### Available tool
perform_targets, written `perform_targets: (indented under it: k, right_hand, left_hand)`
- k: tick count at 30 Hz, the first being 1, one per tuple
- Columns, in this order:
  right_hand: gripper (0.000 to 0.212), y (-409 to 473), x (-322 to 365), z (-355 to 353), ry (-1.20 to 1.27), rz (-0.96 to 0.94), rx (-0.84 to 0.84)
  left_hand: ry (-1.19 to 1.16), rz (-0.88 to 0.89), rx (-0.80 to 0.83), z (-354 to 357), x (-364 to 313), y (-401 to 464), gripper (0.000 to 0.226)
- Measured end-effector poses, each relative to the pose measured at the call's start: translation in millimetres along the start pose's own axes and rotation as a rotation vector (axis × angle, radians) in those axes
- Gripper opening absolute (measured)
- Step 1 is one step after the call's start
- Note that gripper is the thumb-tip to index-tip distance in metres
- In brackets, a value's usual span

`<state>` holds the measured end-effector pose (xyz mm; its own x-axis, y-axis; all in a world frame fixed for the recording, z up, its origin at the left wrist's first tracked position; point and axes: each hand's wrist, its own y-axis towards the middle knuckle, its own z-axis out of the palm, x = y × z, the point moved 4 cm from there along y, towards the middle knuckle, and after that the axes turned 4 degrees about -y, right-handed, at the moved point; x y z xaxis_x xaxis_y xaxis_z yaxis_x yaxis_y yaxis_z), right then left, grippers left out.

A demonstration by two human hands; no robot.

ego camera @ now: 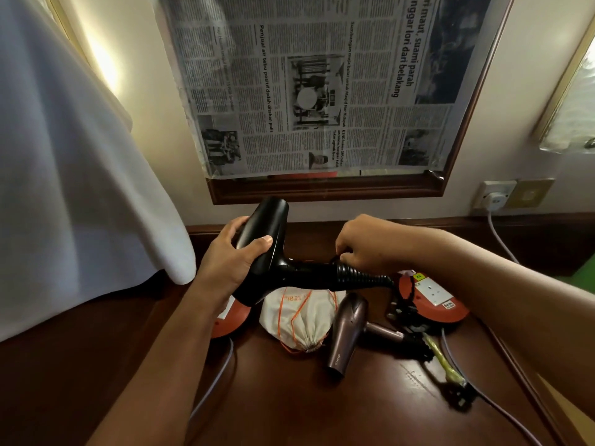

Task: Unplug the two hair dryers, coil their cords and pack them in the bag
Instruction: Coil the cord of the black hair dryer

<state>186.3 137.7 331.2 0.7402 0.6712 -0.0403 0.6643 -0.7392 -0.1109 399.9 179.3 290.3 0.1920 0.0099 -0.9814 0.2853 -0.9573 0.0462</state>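
Step in hand: cord coiling, judged. Left hand [236,257] wrapped around the barrel of the black hair dryer [273,252], held above the bench [289,397]. Right hand [363,244] pinches its cord [357,275], wound around the handle.

Next move, judged: finish and secure the winding, then open the bag.

Brown hair dryer [346,329]: lying on the bench, beside the drawstring bag [301,320], which is cinched closed.

Writing: newspaper [322,85] headline, partly "suami parah"; bag print unreadable.
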Motion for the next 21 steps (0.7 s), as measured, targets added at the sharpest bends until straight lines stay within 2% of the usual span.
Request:
perform_targets:
  k: [3, 5, 10, 14, 18, 21]
  right_hand:
    - [0.025, -4, 5, 4, 0.098, 0.085, -0.009]
    - [0.025, -10, 5, 8, 0.276, 0.168, -0.051]
    - [0.018, -26, 0, 35, 1.051, 0.429, -0.233]
    - [0.013, -30, 6, 67, 1.543, 0.511, -0.145]
    - [0.016, -38, 12, 84, 1.69, 0.516, -0.114]
    - [0.029, -41, 19, 96, 1.75, 0.525, -0.044]
  left_hand:
    - [0.007, 0.045, -0.09, -3, 1, 0, 0.054]
    - [-0.051, 0.062, -0.131, -4, 3, 0, 0.052]
    - [-0.164, 0.056, -0.184, -1, 9, -3, 0.046]
    - [-0.214, 0.029, -0.198, 3, 11, -7, 0.051]
    - [-0.205, 0.012, -0.203, 8, 13, -12, 0.052]
    - [-0.247, -0.013, -0.22, 11, 16, -14, 0.052]
